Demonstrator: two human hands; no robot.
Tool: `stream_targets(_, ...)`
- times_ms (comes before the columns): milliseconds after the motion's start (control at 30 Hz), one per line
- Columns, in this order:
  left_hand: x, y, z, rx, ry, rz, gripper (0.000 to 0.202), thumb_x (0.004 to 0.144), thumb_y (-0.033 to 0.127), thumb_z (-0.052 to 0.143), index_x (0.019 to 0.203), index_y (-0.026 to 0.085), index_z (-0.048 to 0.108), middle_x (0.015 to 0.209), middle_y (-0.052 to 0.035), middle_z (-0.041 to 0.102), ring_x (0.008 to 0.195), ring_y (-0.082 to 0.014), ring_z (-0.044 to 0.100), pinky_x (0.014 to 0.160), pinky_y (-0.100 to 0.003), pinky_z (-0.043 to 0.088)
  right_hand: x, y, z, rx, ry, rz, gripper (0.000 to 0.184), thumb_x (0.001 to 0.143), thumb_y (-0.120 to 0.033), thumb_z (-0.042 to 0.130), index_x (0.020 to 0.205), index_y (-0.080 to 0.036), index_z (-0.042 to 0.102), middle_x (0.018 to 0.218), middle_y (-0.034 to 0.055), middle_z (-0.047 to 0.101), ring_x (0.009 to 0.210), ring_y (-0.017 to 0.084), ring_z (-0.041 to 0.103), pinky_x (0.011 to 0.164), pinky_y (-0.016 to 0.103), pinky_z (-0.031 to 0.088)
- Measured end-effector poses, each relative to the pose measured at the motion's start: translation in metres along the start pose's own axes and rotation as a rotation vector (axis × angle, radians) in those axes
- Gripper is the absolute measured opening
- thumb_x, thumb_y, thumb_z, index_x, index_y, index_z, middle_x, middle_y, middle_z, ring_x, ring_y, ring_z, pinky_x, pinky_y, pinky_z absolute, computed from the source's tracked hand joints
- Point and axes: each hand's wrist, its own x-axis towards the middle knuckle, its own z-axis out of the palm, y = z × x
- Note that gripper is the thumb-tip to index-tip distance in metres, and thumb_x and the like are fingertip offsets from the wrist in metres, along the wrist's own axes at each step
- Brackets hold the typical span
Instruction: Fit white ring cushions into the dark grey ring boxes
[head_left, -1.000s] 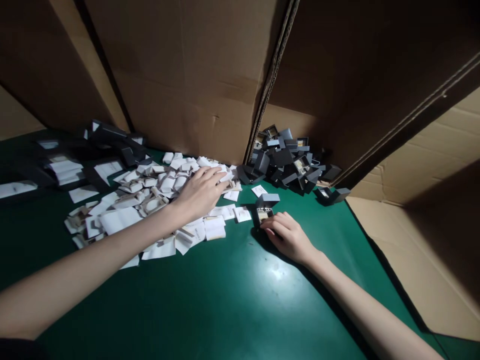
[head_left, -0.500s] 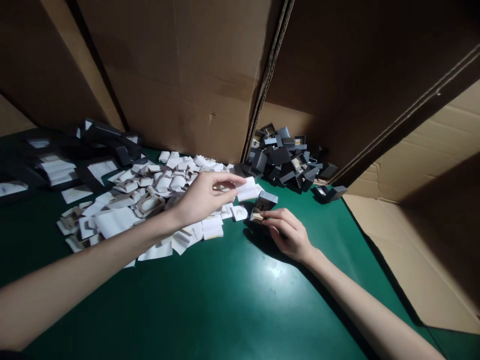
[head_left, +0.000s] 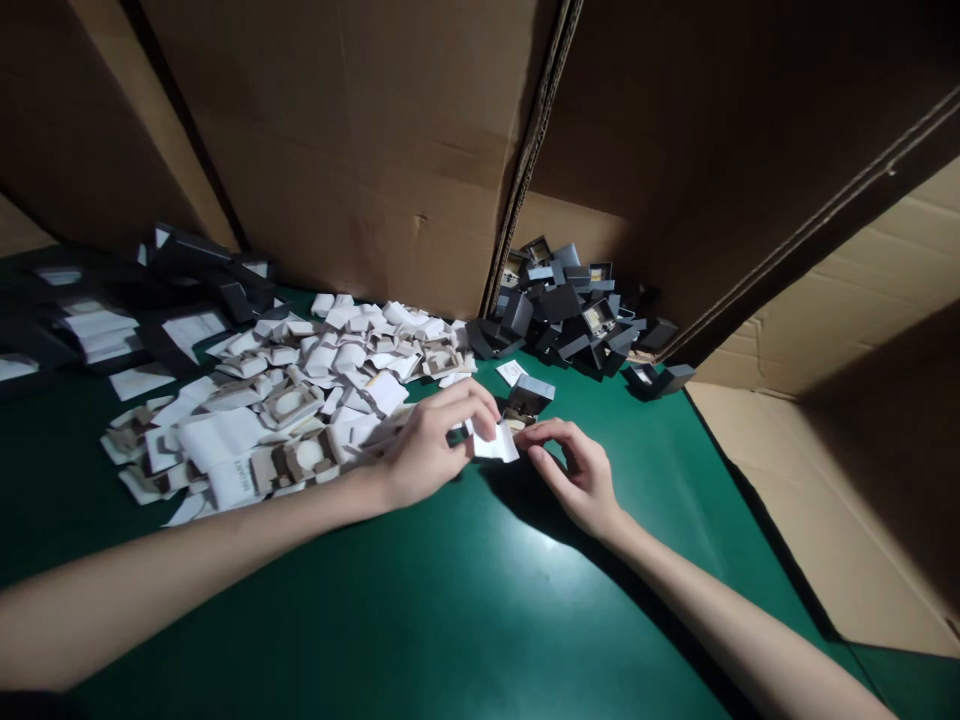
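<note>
In the head view, my left hand [head_left: 439, 435] pinches a folded white card insert [head_left: 493, 443] between thumb and fingers. The insert is held at the front of a small black hinged box [head_left: 531, 393], whose lid stands up; the card covers part of the base. My right hand [head_left: 577, 475] is at the box's right front side, fingers curved, thumb apart from the forefinger. Its fingertips reach the edge of the card and box; whether they touch is unclear. Behind the box lies a small white printed card [head_left: 511, 372].
A heap of white card inserts [head_left: 292, 400] spreads to the left on the green table [head_left: 465, 620]. Several small black boxes [head_left: 570, 310] are piled at the back right. Dark box parts [head_left: 195, 270] lie at the far left. Cardboard walls [head_left: 360, 150] stand behind.
My left hand has moved down and toward me, bringing the white insert to the front of the open box. My right fingers have drawn back slightly from inside the box.
</note>
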Motion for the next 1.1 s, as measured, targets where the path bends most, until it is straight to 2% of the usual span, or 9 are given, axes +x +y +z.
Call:
stream_targets(133, -0.011, -0.006, 0.006, 0.190, -0.135, 0.122, 0.022, 0.078, -0.005, 0.044, 0.076, 0.015, 0.052, 0.096, -0.0059, 0.055, 0.092, -0.0159, 0.055, 0.076, -0.027, 0.046, 0.002, -0.002, -0.002, -0.010, -0.042, 0.086, 0.012, 0.089, -0.023, 0.057, 0.101, -0.021, 0.058, 0.092, 0.0038, 0.066, 0.083, 0.015, 0.063, 0.076, 0.030, 0.051)
stream_targets(267, -0.015, -0.009, 0.008, 0.202, -0.208, 0.082, 0.023, 0.075, -0.006, 0.042, 0.076, 0.016, 0.048, 0.098, -0.0052, 0.053, 0.089, -0.0145, 0.053, 0.074, -0.025, 0.045, 0.003, -0.004, -0.002, -0.053, -0.086, 0.075, 0.010, 0.091, -0.023, 0.052, 0.098, -0.021, 0.059, 0.088, 0.0037, 0.066, 0.081, 0.015, 0.061, 0.074, 0.029, 0.049)
stream_targets(400, -0.012, -0.009, 0.008, 0.108, -0.204, 0.000, 0.022, 0.073, -0.006, 0.044, 0.073, 0.017, 0.045, 0.089, -0.0028, 0.052, 0.081, -0.0129, 0.053, 0.072, -0.024, 0.043, 0.005, -0.005, -0.002, -0.122, -0.155, -0.062, 0.017, 0.092, -0.013, 0.045, 0.099, -0.021, 0.059, 0.089, 0.0055, 0.064, 0.082, 0.016, 0.059, 0.073, 0.031, 0.047)
stream_targets(567, -0.009, -0.009, 0.008, -0.020, -0.194, -0.004, 0.013, 0.079, 0.005, 0.055, 0.075, 0.017, 0.049, 0.085, -0.0030, 0.058, 0.080, -0.0142, 0.057, 0.072, -0.027, 0.046, 0.006, -0.005, -0.001, -0.122, -0.219, -0.245, 0.018, 0.085, -0.009, 0.054, 0.100, -0.019, 0.059, 0.088, 0.0075, 0.062, 0.083, 0.018, 0.058, 0.072, 0.032, 0.049)
stream_targets(700, -0.009, -0.009, 0.008, 0.060, -0.173, 0.014, 0.007, 0.083, 0.010, 0.055, 0.086, 0.016, 0.054, 0.096, -0.0064, 0.062, 0.094, -0.0175, 0.060, 0.081, -0.032, 0.049, 0.005, -0.004, -0.005, -0.185, -0.093, -0.272, 0.013, 0.084, -0.013, 0.058, 0.094, -0.021, 0.062, 0.085, 0.0059, 0.058, 0.080, 0.018, 0.057, 0.068, 0.031, 0.049)
stream_targets(767, -0.010, -0.010, 0.010, 0.170, -0.191, 0.042, 0.019, 0.085, 0.009, 0.052, 0.102, 0.017, 0.057, 0.109, -0.0086, 0.061, 0.109, -0.0199, 0.056, 0.093, -0.037, 0.048, 0.005, -0.003, -0.008, -0.229, -0.014, -0.263, 0.013, 0.083, -0.013, 0.058, 0.092, -0.021, 0.062, 0.090, 0.0072, 0.058, 0.085, 0.019, 0.058, 0.071, 0.034, 0.050)
stream_targets(867, -0.013, -0.015, 0.013, 0.369, -0.265, 0.103, 0.036, 0.086, 0.007, 0.049, 0.121, 0.016, 0.053, 0.129, -0.0119, 0.054, 0.127, -0.0238, 0.044, 0.105, -0.046, 0.041, 0.007, -0.002, -0.011, -0.249, -0.009, -0.320, 0.016, 0.082, -0.011, 0.056, 0.093, -0.022, 0.061, 0.092, 0.0076, 0.061, 0.084, 0.019, 0.060, 0.070, 0.034, 0.051)
stream_targets(967, -0.016, -0.017, 0.014, 0.523, -0.326, 0.131, 0.037, 0.085, 0.010, 0.051, 0.123, 0.012, 0.052, 0.133, -0.0150, 0.050, 0.130, -0.0273, 0.041, 0.106, -0.048, 0.041, 0.009, 0.001, -0.013, -0.308, 0.042, -0.375, 0.018, 0.082, -0.009, 0.057, 0.093, -0.022, 0.063, 0.083, 0.0055, 0.060, 0.073, 0.017, 0.058, 0.061, 0.031, 0.050)
stream_targets(1100, -0.015, -0.014, 0.014, 0.592, -0.366, 0.161, 0.033, 0.086, 0.011, 0.049, 0.118, 0.009, 0.055, 0.124, -0.0145, 0.056, 0.124, -0.0275, 0.046, 0.104, -0.046, 0.043, 0.010, 0.009, -0.016, -0.452, 0.103, -0.424, 0.021, 0.081, -0.008, 0.058, 0.093, -0.023, 0.065, 0.075, 0.0036, 0.056, 0.066, 0.016, 0.053, 0.056, 0.030, 0.044)
